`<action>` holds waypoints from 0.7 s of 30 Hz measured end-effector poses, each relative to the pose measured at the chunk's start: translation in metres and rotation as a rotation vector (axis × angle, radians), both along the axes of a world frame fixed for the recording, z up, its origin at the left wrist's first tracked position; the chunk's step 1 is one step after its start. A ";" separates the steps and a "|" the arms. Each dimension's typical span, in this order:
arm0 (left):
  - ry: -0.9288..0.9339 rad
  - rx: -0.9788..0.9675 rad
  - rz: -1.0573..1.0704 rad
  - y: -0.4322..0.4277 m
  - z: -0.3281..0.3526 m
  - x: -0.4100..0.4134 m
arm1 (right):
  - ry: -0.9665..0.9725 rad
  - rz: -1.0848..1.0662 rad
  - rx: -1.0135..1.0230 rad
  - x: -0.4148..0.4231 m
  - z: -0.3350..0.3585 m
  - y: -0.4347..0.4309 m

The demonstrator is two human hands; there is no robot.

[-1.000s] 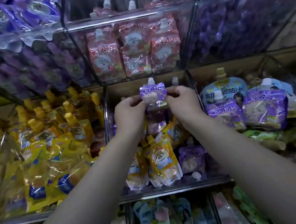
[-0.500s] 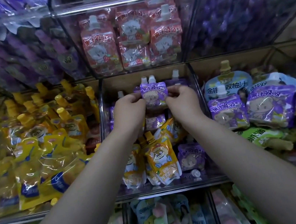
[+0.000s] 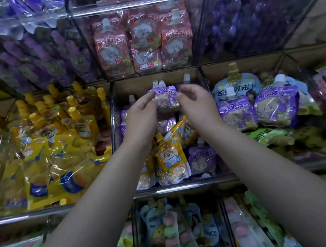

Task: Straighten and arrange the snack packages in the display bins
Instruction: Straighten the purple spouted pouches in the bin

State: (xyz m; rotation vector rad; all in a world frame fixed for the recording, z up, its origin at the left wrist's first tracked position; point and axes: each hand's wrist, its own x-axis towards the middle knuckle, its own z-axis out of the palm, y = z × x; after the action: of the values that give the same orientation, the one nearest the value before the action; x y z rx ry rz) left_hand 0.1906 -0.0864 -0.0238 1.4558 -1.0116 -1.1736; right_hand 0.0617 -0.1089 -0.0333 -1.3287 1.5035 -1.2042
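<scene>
The left hand point(image 3: 142, 120) pinched the left edge of a purple pouch point(image 3: 166, 99) between thumb and fingertips. The right hand point(image 3: 199, 107) sat at the pouch's right edge with its fingers loosely curled, and whether it gripped or only touched could not be told. The two hands were apart, with the pouch between them.

A second earlier both hands had been clamped tight on the pouch's sides and held it clear in front of the back row. Since then it had dropped lower into the back of the middle bin point(image 3: 176, 188), upright, its white cap just beside another white cap. The fingers had slackened, the right hand's most of all. In my judgement this pouch was as good as placed and the hands were about to let go.

Nearer the front of the same bin an orange pouch point(image 3: 172, 162) and a second purple one point(image 3: 202, 159) leaned unevenly, with another orange pouch tilted behind them, so that bin looked mixed and unfinished. Yellow pouches point(image 3: 55, 143) crowded the left bin, pink pouches point(image 3: 143, 39) stood in the bin above, and the right bin point(image 3: 243, 61) held more purple pouches.
</scene>
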 end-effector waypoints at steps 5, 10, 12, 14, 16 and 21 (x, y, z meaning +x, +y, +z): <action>0.088 -0.086 -0.045 0.022 0.006 -0.003 | -0.028 0.015 -0.006 -0.001 0.005 0.024; 0.109 -0.109 -0.061 0.046 0.010 -0.001 | -0.050 0.065 -0.016 -0.001 0.010 0.050; 0.105 -0.108 -0.051 0.053 0.009 0.002 | -0.054 0.085 -0.007 0.000 0.009 0.058; 0.106 -0.105 -0.036 0.060 0.007 0.003 | -0.057 0.092 0.006 0.002 0.006 0.063; 0.112 -0.090 -0.036 0.066 0.004 0.003 | -0.055 0.081 0.026 0.002 0.003 0.067; 0.079 -0.014 -0.053 0.080 -0.009 0.002 | -0.033 0.065 0.098 0.006 -0.014 0.076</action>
State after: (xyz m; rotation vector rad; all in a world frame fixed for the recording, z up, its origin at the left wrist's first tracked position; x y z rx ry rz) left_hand 0.1928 -0.0067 -0.0331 1.3688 -1.0075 -1.2500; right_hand 0.0673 -0.0333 -0.0473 -1.2771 1.4657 -1.0922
